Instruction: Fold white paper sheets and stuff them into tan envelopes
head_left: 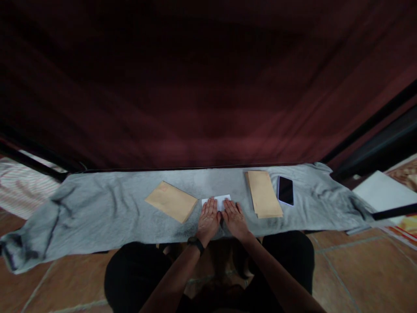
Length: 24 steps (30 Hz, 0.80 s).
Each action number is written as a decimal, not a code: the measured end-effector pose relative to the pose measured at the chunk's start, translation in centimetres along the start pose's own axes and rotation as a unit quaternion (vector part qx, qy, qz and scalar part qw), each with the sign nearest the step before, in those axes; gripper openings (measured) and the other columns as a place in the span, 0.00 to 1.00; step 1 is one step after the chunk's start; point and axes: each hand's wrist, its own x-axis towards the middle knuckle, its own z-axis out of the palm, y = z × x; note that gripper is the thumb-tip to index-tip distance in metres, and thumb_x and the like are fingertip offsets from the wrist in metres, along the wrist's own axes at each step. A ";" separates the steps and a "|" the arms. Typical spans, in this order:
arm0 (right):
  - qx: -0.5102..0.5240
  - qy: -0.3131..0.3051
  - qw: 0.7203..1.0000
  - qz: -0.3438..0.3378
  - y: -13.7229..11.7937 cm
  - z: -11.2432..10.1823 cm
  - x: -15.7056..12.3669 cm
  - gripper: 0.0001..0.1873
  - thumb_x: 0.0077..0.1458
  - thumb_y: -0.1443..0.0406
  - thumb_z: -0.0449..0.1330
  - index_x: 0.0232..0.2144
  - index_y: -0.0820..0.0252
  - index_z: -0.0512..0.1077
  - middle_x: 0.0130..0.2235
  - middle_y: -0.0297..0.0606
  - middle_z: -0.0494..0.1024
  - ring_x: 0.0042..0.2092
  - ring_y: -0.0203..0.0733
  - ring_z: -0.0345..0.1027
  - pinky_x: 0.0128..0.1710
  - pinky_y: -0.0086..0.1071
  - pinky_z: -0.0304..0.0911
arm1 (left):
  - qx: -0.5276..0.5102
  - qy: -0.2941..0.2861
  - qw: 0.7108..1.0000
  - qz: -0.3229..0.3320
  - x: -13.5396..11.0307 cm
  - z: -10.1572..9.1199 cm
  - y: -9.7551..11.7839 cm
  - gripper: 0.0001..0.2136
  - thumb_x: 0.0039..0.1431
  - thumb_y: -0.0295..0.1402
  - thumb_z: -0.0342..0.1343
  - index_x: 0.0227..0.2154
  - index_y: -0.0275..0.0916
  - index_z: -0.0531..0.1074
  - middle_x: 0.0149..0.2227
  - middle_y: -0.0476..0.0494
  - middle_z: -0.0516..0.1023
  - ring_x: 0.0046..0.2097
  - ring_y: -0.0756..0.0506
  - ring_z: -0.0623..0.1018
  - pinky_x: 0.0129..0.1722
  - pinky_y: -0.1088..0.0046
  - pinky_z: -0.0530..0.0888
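Note:
Both palms press down on a small white sheet of paper (223, 198), which looks folded and lies on the grey cloth in front of me. My left hand (209, 221) rests flat on its left part, fingers stretched forward; a dark band circles that wrist. On the right part lies my right hand (235, 219), also flat, fingers extended. The two thumbs come close together near the sheet's lower edge. To the left is a brown envelope (171, 201), set at a slant. A stack of brown envelopes (264, 193) lies to the right of my right hand.
A phone (286, 190) with a dark screen and a purple edge lies right of the stack. The grey cloth (107, 204) covers a narrow surface, wrinkled at both ends. Behind it rises a dark red panel (208, 108). White flat items (384, 191) sit at far right.

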 end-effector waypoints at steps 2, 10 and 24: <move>0.009 -0.011 1.000 -0.001 -0.3 -0.1 0.8 0.25 0.71 0.62 0.42 0.63 0.66 0.64 0.65 0.47 0.66 0.67 0.47 0.55 0.68 0.48 0.44 | -0.001 -0.005 1.000 0.004 -0.1 0.0 -0.2 0.27 0.66 0.29 0.41 0.67 0.27 0.53 0.69 0.32 0.58 0.71 0.40 0.54 0.68 0.56 0.57; -0.002 -0.056 0.998 -0.018 -1.5 0.8 2.5 0.26 0.71 0.62 0.42 0.66 0.63 0.60 0.67 0.45 0.62 0.68 0.47 0.52 0.67 0.49 0.45 | 0.011 -0.013 1.000 0.009 0.0 -0.3 -0.2 0.29 0.64 0.27 0.40 0.69 0.27 0.49 0.69 0.30 0.57 0.71 0.39 0.53 0.69 0.54 0.53; -0.054 0.001 0.998 -0.016 1.6 0.7 0.3 0.29 0.70 0.63 0.44 0.68 0.69 0.53 0.68 0.53 0.59 0.68 0.54 0.51 0.65 0.51 0.46 | 0.014 -0.032 0.999 -0.011 -0.8 -1.5 -1.3 0.33 0.67 0.46 0.43 0.67 0.26 0.53 0.69 0.28 0.56 0.71 0.36 0.55 0.68 0.52 0.53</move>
